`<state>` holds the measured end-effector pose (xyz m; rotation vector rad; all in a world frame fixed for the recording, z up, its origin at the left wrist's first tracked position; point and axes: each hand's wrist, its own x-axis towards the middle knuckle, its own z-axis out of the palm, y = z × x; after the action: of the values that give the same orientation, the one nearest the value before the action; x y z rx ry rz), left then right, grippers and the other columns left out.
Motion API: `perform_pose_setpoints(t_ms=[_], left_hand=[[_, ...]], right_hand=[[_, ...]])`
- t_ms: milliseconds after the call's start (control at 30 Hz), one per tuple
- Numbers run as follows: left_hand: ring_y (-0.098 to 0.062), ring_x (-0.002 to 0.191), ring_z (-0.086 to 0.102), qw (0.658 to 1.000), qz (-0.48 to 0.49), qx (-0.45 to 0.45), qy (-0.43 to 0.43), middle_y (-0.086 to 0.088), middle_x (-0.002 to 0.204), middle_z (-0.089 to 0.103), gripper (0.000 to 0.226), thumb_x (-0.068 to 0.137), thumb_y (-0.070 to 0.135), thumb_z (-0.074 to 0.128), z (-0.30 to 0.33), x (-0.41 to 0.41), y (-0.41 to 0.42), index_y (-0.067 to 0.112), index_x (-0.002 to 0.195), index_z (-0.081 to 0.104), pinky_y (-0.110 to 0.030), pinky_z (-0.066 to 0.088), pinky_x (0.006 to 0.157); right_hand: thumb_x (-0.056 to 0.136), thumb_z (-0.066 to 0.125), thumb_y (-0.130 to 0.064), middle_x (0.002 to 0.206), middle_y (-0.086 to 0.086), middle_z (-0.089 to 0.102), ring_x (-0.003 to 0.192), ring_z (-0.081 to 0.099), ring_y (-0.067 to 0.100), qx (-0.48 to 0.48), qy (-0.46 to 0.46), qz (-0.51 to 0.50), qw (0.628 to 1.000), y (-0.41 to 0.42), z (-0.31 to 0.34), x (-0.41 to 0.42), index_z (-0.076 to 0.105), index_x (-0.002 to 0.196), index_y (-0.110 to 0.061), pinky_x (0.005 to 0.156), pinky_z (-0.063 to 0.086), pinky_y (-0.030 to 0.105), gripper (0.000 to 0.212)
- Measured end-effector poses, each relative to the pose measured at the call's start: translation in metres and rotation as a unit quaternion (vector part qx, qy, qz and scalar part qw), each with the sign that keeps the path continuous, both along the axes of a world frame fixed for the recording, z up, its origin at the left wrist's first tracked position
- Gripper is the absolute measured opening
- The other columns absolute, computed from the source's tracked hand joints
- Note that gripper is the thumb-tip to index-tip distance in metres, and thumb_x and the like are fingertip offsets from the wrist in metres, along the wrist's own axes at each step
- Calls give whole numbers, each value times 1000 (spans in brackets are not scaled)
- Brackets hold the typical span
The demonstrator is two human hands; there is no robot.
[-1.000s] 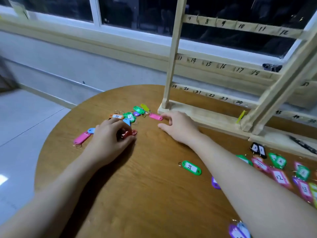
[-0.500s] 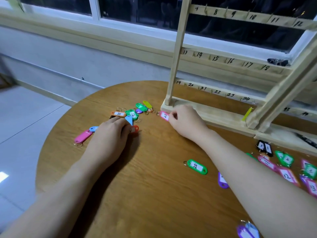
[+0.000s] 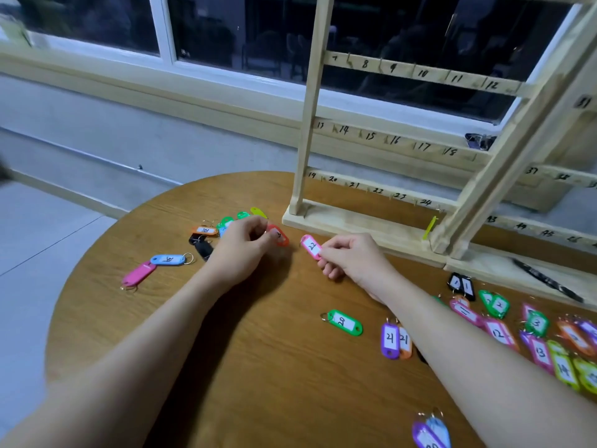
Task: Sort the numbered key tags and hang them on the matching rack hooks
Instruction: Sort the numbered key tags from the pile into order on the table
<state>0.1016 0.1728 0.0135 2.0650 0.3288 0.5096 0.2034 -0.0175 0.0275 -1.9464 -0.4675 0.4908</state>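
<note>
From my seat at the feed I see only two forearms and two hands. Both forearms are bare along their whole visible length, with no sleeve edge showing before they leave the bottom of the picture. My left hand [image 3: 240,250] wears no glove, and I can make out no watch or band at its wrist. My right hand [image 3: 353,258] is likewise ungloved, its wrist bare. The fingernails look short and unpainted, though the dim light and wide lens leave me unsure.
</note>
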Motion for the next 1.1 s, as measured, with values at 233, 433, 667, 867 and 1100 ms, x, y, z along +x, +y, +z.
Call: perform_pose_setpoints(t_ms=[233,433,667,867,1100], left_hand=[[1,69,52,999,-28,-39,14,14,71,64,32,105,28,50,1,-2,14,18,83,70,-19,39,68],[-1,51,39,999,-29,-21,37,16,55,49,39,108,28,44,1,4,8,15,75,61,-17,30,50],[0,62,49,999,-32,-3,26,15,64,60,33,104,29,52,1,3,6,17,78,70,-18,36,61],[-14,79,59,995,-30,-27,-87,3,83,72,18,100,27,62,6,-7,-14,22,89,76,-31,42,74],[2,75,63,995,-85,-42,-43,13,82,73,15,100,18,61,10,-28,-37,21,92,73,-14,47,71]], right_hand=[[91,64,-2,77,15,75,55,65,11,-1,-19,-3,1000,1,-2,-2,73,83,-2,57,55,18,12],[92,64,-3,75,10,76,60,69,13,-5,-12,14,1000,-1,-4,2,70,84,-5,60,56,20,10],[92,64,-4,74,5,77,62,70,11,-24,-20,31,999,-3,-2,1,70,87,-7,65,55,21,8],[94,60,1,82,13,75,64,69,18,-4,-10,48,999,-21,6,-5,66,100,2,58,56,23,9],[102,52,-7,73,11,69,55,62,17,36,2,-2,999,-87,40,-23,67,88,-6,46,47,25,20]])
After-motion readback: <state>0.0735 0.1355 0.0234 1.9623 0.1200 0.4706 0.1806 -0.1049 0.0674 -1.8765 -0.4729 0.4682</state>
